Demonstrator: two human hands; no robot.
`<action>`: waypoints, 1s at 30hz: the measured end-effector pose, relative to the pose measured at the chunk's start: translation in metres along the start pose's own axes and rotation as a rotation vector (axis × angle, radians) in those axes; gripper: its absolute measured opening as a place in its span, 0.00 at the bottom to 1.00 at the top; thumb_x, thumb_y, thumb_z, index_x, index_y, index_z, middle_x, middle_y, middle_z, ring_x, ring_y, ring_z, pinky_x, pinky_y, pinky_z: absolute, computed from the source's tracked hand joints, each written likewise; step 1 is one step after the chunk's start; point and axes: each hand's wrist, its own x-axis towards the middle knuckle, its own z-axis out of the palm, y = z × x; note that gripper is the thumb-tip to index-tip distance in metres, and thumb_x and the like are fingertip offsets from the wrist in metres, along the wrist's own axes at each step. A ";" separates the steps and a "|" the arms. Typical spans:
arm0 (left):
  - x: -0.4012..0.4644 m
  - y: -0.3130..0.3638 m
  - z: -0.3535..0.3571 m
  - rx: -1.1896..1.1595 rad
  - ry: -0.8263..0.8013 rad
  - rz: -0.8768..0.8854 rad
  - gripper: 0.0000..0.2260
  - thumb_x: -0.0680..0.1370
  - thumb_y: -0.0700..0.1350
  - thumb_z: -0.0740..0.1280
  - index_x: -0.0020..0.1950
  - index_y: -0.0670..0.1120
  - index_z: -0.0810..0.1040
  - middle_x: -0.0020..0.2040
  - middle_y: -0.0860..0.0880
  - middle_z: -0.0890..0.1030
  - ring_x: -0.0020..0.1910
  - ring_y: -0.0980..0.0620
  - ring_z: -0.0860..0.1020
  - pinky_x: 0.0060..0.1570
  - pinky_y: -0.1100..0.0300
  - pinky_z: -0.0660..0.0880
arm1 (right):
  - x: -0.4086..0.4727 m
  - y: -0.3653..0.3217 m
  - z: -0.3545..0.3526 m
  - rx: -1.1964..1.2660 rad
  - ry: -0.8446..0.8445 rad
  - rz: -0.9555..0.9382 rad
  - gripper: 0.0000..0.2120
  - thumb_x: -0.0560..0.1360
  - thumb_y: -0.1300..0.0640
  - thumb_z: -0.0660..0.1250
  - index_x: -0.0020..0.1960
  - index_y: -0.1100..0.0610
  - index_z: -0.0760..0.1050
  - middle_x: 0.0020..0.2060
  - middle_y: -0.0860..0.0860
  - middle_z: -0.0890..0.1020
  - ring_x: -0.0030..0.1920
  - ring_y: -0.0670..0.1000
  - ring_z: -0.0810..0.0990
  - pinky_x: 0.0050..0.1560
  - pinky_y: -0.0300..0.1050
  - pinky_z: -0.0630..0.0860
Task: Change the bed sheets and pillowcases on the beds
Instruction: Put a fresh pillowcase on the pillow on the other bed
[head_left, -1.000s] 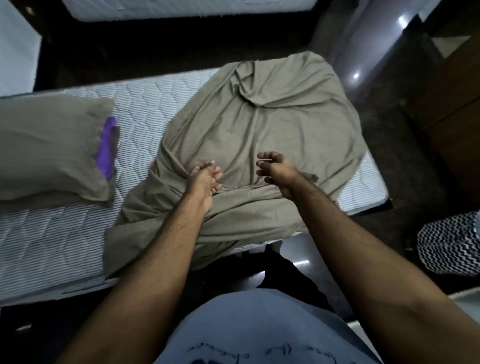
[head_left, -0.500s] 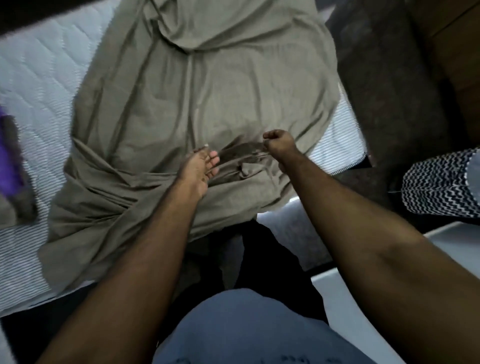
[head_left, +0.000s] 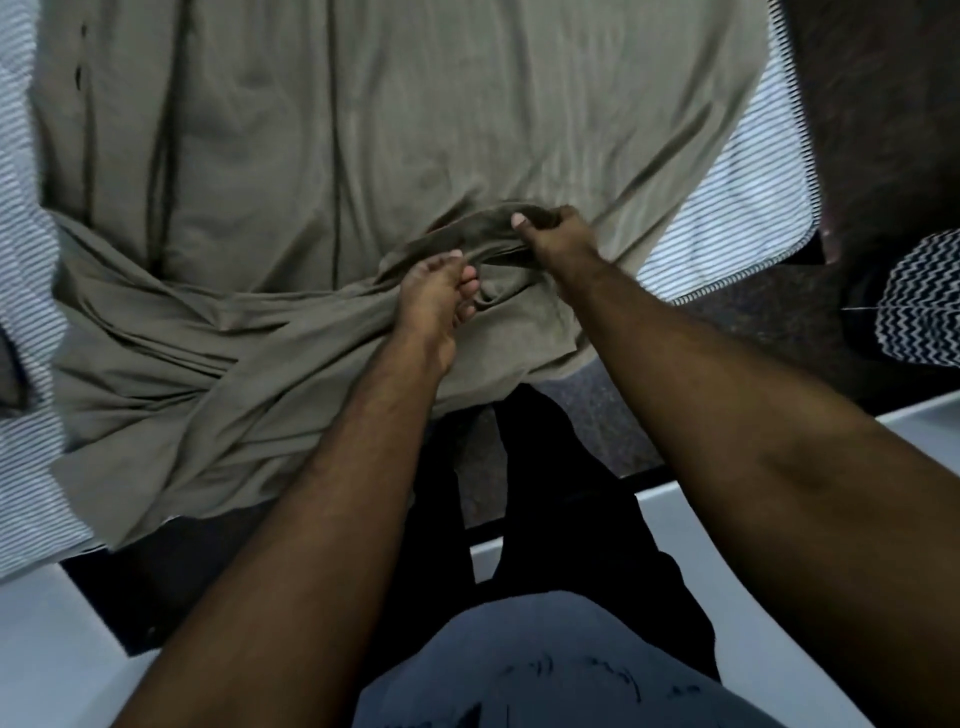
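Note:
A taupe bed sheet (head_left: 322, 156) lies bunched over the striped white mattress (head_left: 727, 208) and hangs off its near edge. My right hand (head_left: 558, 236) grips a gathered fold of the sheet near the mattress's front corner. My left hand (head_left: 436, 296) sits just to its left, with the fingers curled into the same ridge of fabric. Twisted folds of sheet run from my left hand down to the lower left.
A black-and-white zigzag patterned cloth (head_left: 919, 301) sits on the dark floor at the right. White surfaces show at the lower left (head_left: 52, 649) and lower right (head_left: 691, 514). My dark trousers (head_left: 545, 493) stand against the bed's near edge.
The view has dropped and closed in on the sheet; the pillow has gone out of view. My right hand closed on a fold and lifted it, and my left hand gathered fabric beside it.

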 end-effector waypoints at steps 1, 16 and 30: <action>0.003 -0.004 -0.001 0.016 0.013 0.008 0.07 0.85 0.45 0.62 0.46 0.50 0.73 0.41 0.51 0.79 0.36 0.57 0.77 0.28 0.66 0.70 | 0.007 0.003 0.006 -0.031 0.005 -0.016 0.19 0.68 0.42 0.74 0.49 0.55 0.77 0.48 0.55 0.84 0.51 0.57 0.83 0.55 0.52 0.81; 0.039 -0.074 0.054 1.306 -0.294 0.590 0.43 0.73 0.50 0.76 0.81 0.46 0.55 0.81 0.43 0.54 0.75 0.41 0.66 0.69 0.45 0.70 | -0.010 0.006 -0.026 -0.325 0.047 -0.156 0.10 0.78 0.54 0.68 0.56 0.57 0.80 0.47 0.54 0.83 0.47 0.52 0.81 0.44 0.37 0.71; 0.026 -0.053 -0.007 1.105 0.038 0.791 0.07 0.75 0.45 0.63 0.46 0.46 0.80 0.45 0.42 0.82 0.47 0.38 0.80 0.44 0.49 0.75 | -0.074 -0.015 0.000 -0.183 -0.208 -0.194 0.14 0.77 0.49 0.65 0.48 0.60 0.80 0.44 0.57 0.85 0.48 0.56 0.84 0.56 0.55 0.80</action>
